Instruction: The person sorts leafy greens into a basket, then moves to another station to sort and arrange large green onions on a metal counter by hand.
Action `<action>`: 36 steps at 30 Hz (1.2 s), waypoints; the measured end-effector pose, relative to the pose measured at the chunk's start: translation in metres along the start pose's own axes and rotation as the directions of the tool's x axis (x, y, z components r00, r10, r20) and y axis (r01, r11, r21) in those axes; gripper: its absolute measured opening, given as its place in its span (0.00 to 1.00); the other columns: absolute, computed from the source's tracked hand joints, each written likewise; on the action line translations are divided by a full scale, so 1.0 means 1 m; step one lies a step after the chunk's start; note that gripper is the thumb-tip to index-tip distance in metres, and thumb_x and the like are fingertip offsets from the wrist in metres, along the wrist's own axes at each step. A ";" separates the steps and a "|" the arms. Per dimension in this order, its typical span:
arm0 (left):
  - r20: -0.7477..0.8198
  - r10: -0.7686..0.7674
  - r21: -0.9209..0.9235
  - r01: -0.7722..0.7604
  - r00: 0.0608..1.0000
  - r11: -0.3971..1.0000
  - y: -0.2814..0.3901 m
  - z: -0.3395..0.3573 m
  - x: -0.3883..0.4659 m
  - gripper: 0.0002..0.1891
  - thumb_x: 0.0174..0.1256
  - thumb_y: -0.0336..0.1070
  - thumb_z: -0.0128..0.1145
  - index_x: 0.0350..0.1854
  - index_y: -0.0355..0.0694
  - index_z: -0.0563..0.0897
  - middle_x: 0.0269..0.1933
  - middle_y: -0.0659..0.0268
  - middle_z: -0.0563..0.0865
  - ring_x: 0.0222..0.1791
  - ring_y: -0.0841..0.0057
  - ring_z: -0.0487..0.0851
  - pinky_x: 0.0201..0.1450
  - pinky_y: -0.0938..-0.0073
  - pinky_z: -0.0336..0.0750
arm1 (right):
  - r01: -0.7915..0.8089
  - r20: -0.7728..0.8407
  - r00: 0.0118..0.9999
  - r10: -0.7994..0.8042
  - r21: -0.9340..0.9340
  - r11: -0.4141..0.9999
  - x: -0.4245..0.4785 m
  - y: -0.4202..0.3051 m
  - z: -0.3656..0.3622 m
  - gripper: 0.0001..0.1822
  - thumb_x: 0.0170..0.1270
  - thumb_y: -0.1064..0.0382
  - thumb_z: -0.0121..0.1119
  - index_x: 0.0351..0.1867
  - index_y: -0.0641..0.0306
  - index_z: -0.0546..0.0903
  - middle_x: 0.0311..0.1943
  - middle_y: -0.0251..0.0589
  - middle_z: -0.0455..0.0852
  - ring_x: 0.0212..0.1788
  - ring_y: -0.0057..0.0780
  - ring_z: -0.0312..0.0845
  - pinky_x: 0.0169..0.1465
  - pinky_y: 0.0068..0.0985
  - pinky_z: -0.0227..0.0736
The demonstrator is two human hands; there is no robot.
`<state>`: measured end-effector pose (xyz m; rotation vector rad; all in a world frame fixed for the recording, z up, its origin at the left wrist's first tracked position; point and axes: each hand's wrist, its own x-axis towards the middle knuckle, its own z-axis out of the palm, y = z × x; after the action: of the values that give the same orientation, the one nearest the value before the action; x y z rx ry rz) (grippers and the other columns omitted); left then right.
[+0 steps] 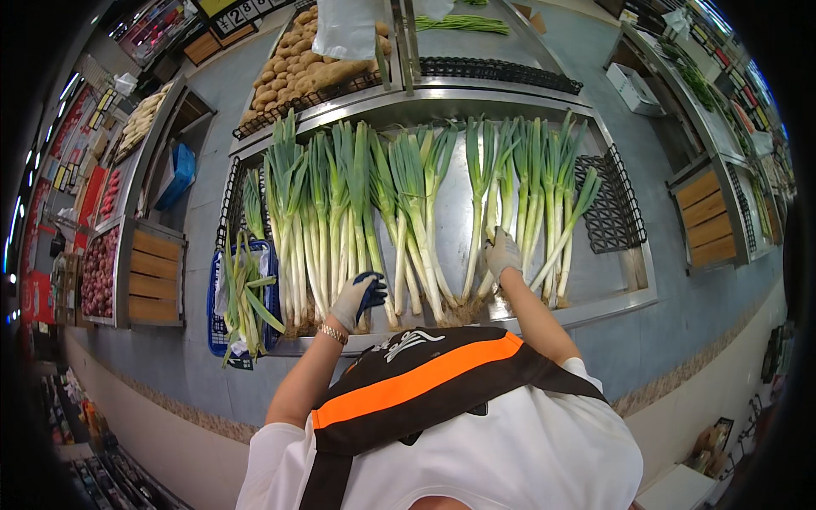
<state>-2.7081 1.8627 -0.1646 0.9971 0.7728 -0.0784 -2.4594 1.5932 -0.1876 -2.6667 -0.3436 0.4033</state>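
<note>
Long leeks, green leaves away from me and rooted white ends towards me, lie side by side on a metal display counter. My left hand, in a white glove with a dark blue palm, is over the root ends of the left group; its fingers are apart and bent, with nothing seen in them. My right hand, gloved too, rests on the white stalk of a leek in the right group; the glove hides whether its fingers close round it. One leek lies slanted at the right.
A blue plastic basket with loose leek leaves stands at the counter's left front corner. Black plastic mesh lines the right end. Behind are potatoes, a hanging plastic bag and green stalks. Red onions fill a stand at left.
</note>
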 end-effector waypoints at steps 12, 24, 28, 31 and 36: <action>0.114 -0.090 0.079 0.081 0.989 0.994 -0.018 0.035 -0.012 0.13 0.76 0.37 0.54 0.55 0.37 0.81 0.38 0.64 0.86 0.34 0.74 0.86 0.38 0.74 0.83 | 0.072 0.383 0.868 -0.318 0.535 0.842 0.026 -0.053 0.149 0.27 0.62 0.56 0.66 0.60 0.65 0.76 0.42 0.54 0.89 0.38 0.43 0.86 0.41 0.34 0.79; 0.273 0.004 0.414 -0.121 0.962 0.902 0.001 0.086 -0.016 0.17 0.69 0.27 0.53 0.58 0.31 0.81 0.41 0.69 0.86 0.36 0.84 0.80 0.37 0.82 0.74 | -0.504 0.394 0.523 -0.756 0.858 0.099 -0.015 -0.082 0.003 0.33 0.72 0.61 0.63 0.76 0.55 0.65 0.51 0.36 0.86 0.25 0.06 0.68 0.27 0.08 0.63; 0.245 0.160 0.371 -0.245 0.956 0.895 -0.016 0.093 -0.013 0.12 0.67 0.28 0.60 0.50 0.30 0.84 0.35 0.68 0.87 0.31 0.84 0.81 0.34 0.79 0.76 | -0.497 0.382 0.576 -0.723 0.866 0.062 -0.013 -0.066 -0.011 0.33 0.71 0.63 0.62 0.75 0.62 0.64 0.55 0.44 0.85 0.23 0.08 0.68 0.25 0.10 0.64; 0.172 0.183 0.520 -0.247 0.968 0.817 -0.021 0.092 -0.008 0.12 0.63 0.28 0.62 0.47 0.30 0.84 0.34 0.67 0.87 0.31 0.84 0.81 0.35 0.78 0.77 | -0.501 0.371 0.715 -0.592 0.863 -0.064 -0.010 -0.057 -0.023 0.27 0.71 0.62 0.61 0.69 0.65 0.71 0.55 0.46 0.86 0.17 0.10 0.61 0.20 0.13 0.56; 0.183 0.205 0.722 -0.273 0.962 0.636 -0.023 0.089 0.003 0.17 0.61 0.36 0.65 0.50 0.33 0.84 0.36 0.60 0.89 0.33 0.78 0.85 0.41 0.73 0.80 | -0.321 0.271 0.874 -0.403 0.945 -0.059 0.001 -0.042 -0.018 0.19 0.71 0.64 0.59 0.61 0.63 0.77 0.46 0.42 0.90 0.16 0.12 0.62 0.19 0.14 0.57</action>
<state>-2.6663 1.7812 -0.1558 1.8725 0.5093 -0.2181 -2.4598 1.6245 -0.1538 -0.8998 -0.1213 0.8873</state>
